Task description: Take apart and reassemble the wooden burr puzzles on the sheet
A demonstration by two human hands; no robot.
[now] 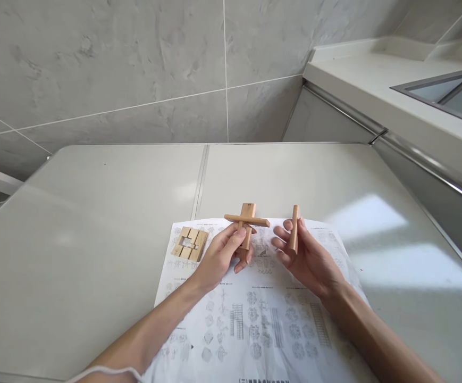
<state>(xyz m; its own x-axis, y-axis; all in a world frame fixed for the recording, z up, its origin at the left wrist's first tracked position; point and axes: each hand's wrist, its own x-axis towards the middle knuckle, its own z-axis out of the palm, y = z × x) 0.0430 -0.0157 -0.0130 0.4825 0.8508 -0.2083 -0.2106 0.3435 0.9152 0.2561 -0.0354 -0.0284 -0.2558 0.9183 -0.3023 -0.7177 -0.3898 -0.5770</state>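
As fingers pinch wooden cross, slim stick

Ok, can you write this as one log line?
left hand: holds crossed sticks | right hand: holds single stick | spare blocks: at sheet corner

My left forearm runs in from seven o'clock, and my left hand is raised with thumb and fingers pinched closed. My right forearm enters from five o'clock. My right hand has its fingers curled in a grip, palm facing left.
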